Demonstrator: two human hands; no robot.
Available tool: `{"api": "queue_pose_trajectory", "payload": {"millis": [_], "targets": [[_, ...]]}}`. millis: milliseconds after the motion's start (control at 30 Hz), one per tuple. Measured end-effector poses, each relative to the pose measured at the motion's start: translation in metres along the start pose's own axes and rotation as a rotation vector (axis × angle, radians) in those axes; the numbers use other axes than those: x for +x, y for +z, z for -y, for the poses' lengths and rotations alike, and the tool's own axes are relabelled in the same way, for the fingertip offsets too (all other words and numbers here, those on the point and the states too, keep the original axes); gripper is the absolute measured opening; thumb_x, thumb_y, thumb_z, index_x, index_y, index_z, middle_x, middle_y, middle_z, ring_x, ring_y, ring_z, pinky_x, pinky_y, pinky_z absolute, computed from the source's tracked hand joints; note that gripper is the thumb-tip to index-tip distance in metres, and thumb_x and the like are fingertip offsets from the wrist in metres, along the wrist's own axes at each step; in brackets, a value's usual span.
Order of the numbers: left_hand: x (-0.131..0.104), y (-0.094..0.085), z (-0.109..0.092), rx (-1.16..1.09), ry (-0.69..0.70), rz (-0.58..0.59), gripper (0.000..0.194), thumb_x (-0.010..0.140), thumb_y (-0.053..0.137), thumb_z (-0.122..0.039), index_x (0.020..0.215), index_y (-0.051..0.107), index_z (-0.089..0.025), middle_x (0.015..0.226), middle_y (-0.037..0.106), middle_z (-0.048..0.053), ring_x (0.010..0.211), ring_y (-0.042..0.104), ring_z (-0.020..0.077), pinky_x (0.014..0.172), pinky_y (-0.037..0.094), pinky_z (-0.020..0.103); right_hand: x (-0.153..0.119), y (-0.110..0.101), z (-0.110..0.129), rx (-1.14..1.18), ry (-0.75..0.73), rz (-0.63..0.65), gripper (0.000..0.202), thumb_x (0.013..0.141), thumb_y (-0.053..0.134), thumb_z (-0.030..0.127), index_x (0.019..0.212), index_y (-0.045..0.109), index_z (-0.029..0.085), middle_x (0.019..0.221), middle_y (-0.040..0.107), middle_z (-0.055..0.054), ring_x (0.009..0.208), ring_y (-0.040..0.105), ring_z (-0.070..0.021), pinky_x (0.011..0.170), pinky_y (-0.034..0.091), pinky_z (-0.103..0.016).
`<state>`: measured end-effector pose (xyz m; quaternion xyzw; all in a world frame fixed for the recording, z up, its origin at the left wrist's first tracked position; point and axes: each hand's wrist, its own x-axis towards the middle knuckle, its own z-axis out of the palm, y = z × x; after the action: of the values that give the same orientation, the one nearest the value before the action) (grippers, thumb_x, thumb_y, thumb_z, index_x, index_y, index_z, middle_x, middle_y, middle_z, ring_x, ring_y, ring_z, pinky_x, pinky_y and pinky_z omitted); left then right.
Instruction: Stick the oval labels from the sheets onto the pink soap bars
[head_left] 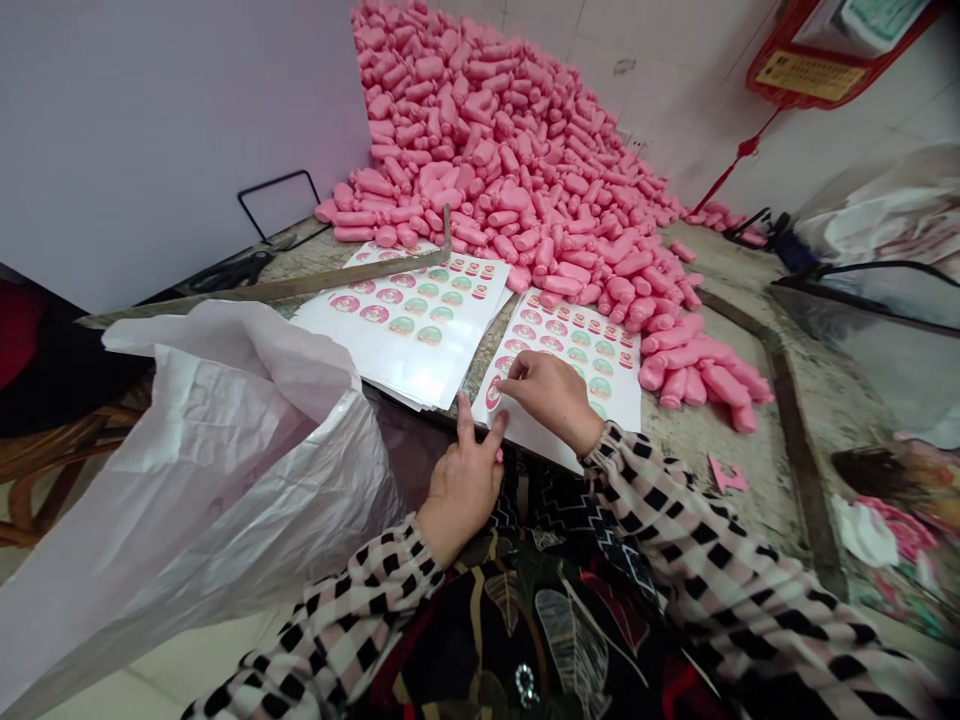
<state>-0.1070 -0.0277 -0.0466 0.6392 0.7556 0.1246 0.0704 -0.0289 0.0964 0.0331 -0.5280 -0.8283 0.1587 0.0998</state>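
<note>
My right hand (551,393) is closed in a pinch over the left edge of a sticker sheet (551,440). Its fingertips meet at a round pink sticker (493,396). My left hand (461,490) lies at the sheet's lower left corner, two fingers stretched forward. Beneath those fingers peeks the tip of a small pink bottle (499,456); the hand hides most of it. Left of this sheet lies a stack of sticker sheets (409,365), printed with pink and green round labels and small red ones. A flat metal bar (330,280) with an upturned end rests across the stack.
A large heap of pink bottles (510,150) leans against the wall behind the sheets. A white plastic sack (247,480) hangs open at the left. Black scissors (229,272) lie near a bent black wire. A pink scrap (726,474) and a metal strip (795,430) are at right.
</note>
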Motion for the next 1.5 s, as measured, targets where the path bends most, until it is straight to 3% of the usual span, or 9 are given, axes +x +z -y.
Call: {"api": "queue_pose_trajectory", "payload": {"millis": [233, 400, 567, 633, 700, 867, 1067, 1233, 1500], "targets": [[0.000, -0.005, 0.001, -0.046, -0.022, 0.006, 0.057, 0.085, 0.045, -0.027, 0.137, 0.025, -0.039, 0.146, -0.016, 0.016, 0.074, 0.064, 0.0201, 0.063, 0.051, 0.037, 0.005, -0.019, -0.020, 0.168, 0.010, 0.005, 0.023, 0.065, 0.064, 0.044, 0.065, 0.059, 0.021, 0.065, 0.060, 0.001, 0.059, 0.050, -0.0131, 0.052, 0.029, -0.026], [-0.009, -0.001, 0.010, -0.166, 0.025, -0.100, 0.060, 0.085, 0.045, -0.024, 0.139, 0.020, -0.037, 0.149, -0.008, 0.014, 0.097, 0.060, 0.0263, 0.071, 0.051, 0.038, -0.009, 0.001, -0.047, 0.429, 0.036, -0.046, 0.028, 0.065, 0.063, 0.048, 0.066, 0.058, 0.020, 0.060, 0.056, 0.002, 0.056, 0.047, -0.0120, 0.053, 0.032, -0.025], [-0.020, -0.006, 0.017, -0.693, -0.103, -0.229, 0.058, 0.078, 0.057, -0.034, 0.131, 0.038, -0.023, 0.131, 0.045, 0.012, 0.111, 0.051, 0.0242, 0.086, 0.046, 0.037, -0.022, 0.017, -0.060, 0.886, 0.084, -0.127, 0.030, 0.065, 0.066, 0.046, 0.068, 0.056, 0.019, 0.062, 0.052, 0.003, 0.055, 0.043, -0.0100, 0.055, 0.035, -0.025], [-0.020, -0.016, 0.015, -1.083, -0.307, -0.119, 0.049, 0.073, 0.062, -0.039, 0.117, 0.049, -0.020, 0.095, 0.064, 0.007, 0.086, 0.061, 0.0190, 0.077, 0.049, 0.033, -0.026, 0.013, -0.056, 0.993, 0.068, -0.155, 0.029, 0.065, 0.067, 0.045, 0.068, 0.055, 0.019, 0.064, 0.052, 0.003, 0.057, 0.044, -0.0100, 0.056, 0.036, -0.024], [-0.015, -0.029, 0.012, -1.543, -0.477, 0.127, 0.040, 0.073, 0.062, -0.043, 0.102, 0.053, -0.018, 0.069, 0.061, 0.001, 0.060, 0.059, 0.0136, 0.061, 0.050, 0.028, -0.033, 0.005, -0.047, 1.047, 0.042, -0.125, 0.028, 0.065, 0.068, 0.043, 0.068, 0.055, 0.019, 0.065, 0.053, 0.003, 0.060, 0.045, -0.0102, 0.059, 0.037, -0.025], [0.007, -0.051, 0.011, -2.192, -0.595, 0.535, 0.032, 0.080, 0.052, -0.047, 0.096, 0.051, -0.020, 0.072, 0.062, 0.002, 0.064, 0.063, 0.0167, 0.071, 0.050, 0.042, -0.058, -0.007, -0.028, 1.062, -0.014, 0.038, 0.026, 0.065, 0.070, 0.041, 0.068, 0.055, 0.019, 0.066, 0.054, 0.003, 0.062, 0.048, -0.0103, 0.062, 0.040, -0.026], [0.022, -0.055, 0.005, -2.313, -0.466, 0.763, 0.031, 0.087, 0.042, -0.043, 0.099, 0.053, -0.016, 0.079, 0.064, 0.005, 0.068, 0.064, 0.0203, 0.068, 0.050, 0.041, -0.073, -0.011, -0.026, 1.097, 0.015, 0.116, 0.025, 0.065, 0.071, 0.037, 0.067, 0.055, 0.018, 0.065, 0.055, 0.003, 0.061, 0.049, -0.0100, 0.062, 0.041, -0.026], [0.026, -0.051, -0.006, -2.248, -0.499, 0.673, 0.024, 0.086, 0.047, -0.036, 0.096, 0.054, -0.015, 0.072, 0.060, 0.002, 0.055, 0.057, 0.0118, 0.049, 0.046, 0.024, -0.073, -0.017, -0.028, 1.101, -0.002, 0.081, 0.022, 0.064, 0.072, 0.033, 0.066, 0.056, 0.018, 0.064, 0.054, 0.004, 0.060, 0.048, -0.0091, 0.060, 0.040, -0.025], [0.029, -0.051, -0.016, -2.267, -0.442, 0.572, 0.030, 0.088, 0.043, -0.037, 0.096, 0.056, -0.012, 0.069, 0.055, 0.001, 0.052, 0.053, 0.0076, 0.047, 0.046, 0.020, -0.078, -0.008, -0.025, 1.078, -0.009, 0.138, 0.023, 0.065, 0.070, 0.037, 0.067, 0.056, 0.019, 0.065, 0.058, 0.002, 0.060, 0.052, -0.0114, 0.060, 0.044, -0.028]]}}
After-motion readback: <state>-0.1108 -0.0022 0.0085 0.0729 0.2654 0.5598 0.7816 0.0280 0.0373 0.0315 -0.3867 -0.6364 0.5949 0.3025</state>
